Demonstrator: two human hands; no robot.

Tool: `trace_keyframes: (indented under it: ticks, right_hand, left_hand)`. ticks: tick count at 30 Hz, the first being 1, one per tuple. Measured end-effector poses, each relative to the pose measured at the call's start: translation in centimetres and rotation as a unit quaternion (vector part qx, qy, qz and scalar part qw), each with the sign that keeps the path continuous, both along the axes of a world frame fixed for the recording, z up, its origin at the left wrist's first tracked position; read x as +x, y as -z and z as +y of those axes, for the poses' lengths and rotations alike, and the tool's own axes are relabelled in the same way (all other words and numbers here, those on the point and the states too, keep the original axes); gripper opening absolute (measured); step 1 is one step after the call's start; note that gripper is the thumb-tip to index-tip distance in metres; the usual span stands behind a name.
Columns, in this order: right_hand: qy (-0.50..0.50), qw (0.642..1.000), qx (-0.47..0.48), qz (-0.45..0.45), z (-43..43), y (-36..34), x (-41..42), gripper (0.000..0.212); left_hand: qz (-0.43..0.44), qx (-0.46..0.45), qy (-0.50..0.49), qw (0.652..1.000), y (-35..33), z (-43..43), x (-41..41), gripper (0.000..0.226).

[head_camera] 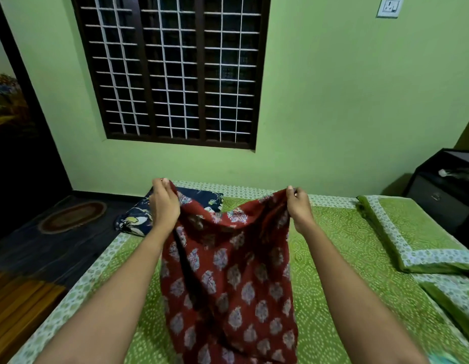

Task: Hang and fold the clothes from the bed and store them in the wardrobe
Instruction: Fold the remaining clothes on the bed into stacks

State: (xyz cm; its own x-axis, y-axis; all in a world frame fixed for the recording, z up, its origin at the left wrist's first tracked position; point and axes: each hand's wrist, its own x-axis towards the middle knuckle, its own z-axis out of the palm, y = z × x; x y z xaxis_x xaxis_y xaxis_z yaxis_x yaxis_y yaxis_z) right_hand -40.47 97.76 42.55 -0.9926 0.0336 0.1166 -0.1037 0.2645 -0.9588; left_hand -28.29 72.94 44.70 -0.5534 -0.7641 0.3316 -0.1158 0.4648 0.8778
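Above the green-sheeted bed [333, 258] hangs a red printed garment [228, 279], its top edge stretched between both hands. The left hand [164, 203] pinches one upper corner with curled fingers; the right hand [299, 206] pinches the other.

Head-worn view, down over bed [333, 248]

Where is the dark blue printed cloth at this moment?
In the head view the dark blue printed cloth lies at the far left corner of the bed, just behind the left hand, which grips the red printed garment.
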Motion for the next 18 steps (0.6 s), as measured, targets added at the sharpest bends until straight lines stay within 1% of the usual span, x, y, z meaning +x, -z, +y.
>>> trace_keyframes:
  ticks: [1,2,3,4,5,6,7,8,9,10,11,12,13,15,16,17,18]
  right_hand:
    - [-0.074,0.996,-0.056,-0.015,0.6,-0.3,0.2,0.028]
    - [-0.174,0.974,-0.137,-0.039,1.4,-0.7,0.7,0.027]
    - [-0.275,0.925,-0.255,-0.058,2.2,-1.0,1.1,0.025]
    - [-0.363,0.845,-0.387,-0.07,2.4,-1.9,1.6,0.022]
    - [-0.419,0.759,-0.493,-0.075,2.1,-2.5,1.9,0.02]
    - [-0.424,0.719,-0.546,-0.069,1.1,-3.1,2.0,0.016]
    - [-0.405,0.737,-0.537,-0.065,-0.2,-3.7,1.8,0.012]
    - [-0.366,0.79,-0.486,-0.082,-2.2,-4.7,2.0,0.011]
    - [-0.332,0.847,-0.403,-0.096,-3.8,-5.6,2.4,0.013]
    - [-0.31,0.897,-0.305,-0.078,-5.6,-6.5,2.7,0.018]
    - [-0.306,0.926,-0.219,-0.034,-7.0,-7.5,3.3,0.022]
    - [-0.306,0.94,-0.148,0.01,-8.2,-8.0,3.4,0.026]
    - [-0.306,0.946,-0.096,0.04,-8.9,-8.2,3.3,0.028]
    - [-0.296,0.952,-0.01,0.073,-9.1,-8.0,3.1,0.028]
    - [-0.263,0.96,0.024,0.094,-8.9,-7.5,2.9,0.02]
    - [-0.229,0.966,0.05,0.111,-8.4,-7.3,3.0,0.006]
    - [-0.2,0.969,0.044,0.137,-7.7,-7.2,3.4,0.016]
  left_hand:
    - [0.035,0.04,0.077,0.996,-0.7,-0.3,0.1,0.035]
    - [0.085,0.123,0.194,0.97,-1.6,-0.6,0.4,0.036]
    - [0.149,0.241,0.314,0.906,-2.6,-0.7,0.9,0.036]
    - [0.206,0.338,0.395,0.829,-4.1,-0.9,1.1,0.034]
    - [0.243,0.398,0.438,0.769,-5.0,-0.9,1.1,0.032]
    - [0.257,0.434,0.443,0.741,-5.6,-0.7,0.8,0.032]
    - [0.241,0.444,0.437,0.744,-6.0,0.0,0.5,0.035]
    - [0.197,0.425,0.423,0.775,-6.2,0.7,-0.3,0.042]
    - [0.129,0.389,0.431,0.804,-6.1,1.8,-1.0,0.051]
    - [0.054,0.345,0.455,0.819,-6.1,3.1,-1.6,0.056]
    - [-0.007,0.314,0.476,0.822,-6.1,4.4,-1.9,0.056]
    - [-0.045,0.298,0.477,0.825,-6.2,5.4,-2.0,0.05]
    - [-0.06,0.286,0.469,0.834,-6.2,6.1,-2.1,0.043]
    - [-0.06,0.262,0.451,0.851,-5.9,6.3,-2.4,0.036]
    - [-0.062,0.249,0.451,0.855,-5.6,6.0,-2.6,0.034]
    - [-0.064,0.238,0.443,0.862,-5.5,5.6,-2.7,0.031]
    - [-0.065,0.235,0.425,0.871,-5.3,5.3,-3.0,0.028]
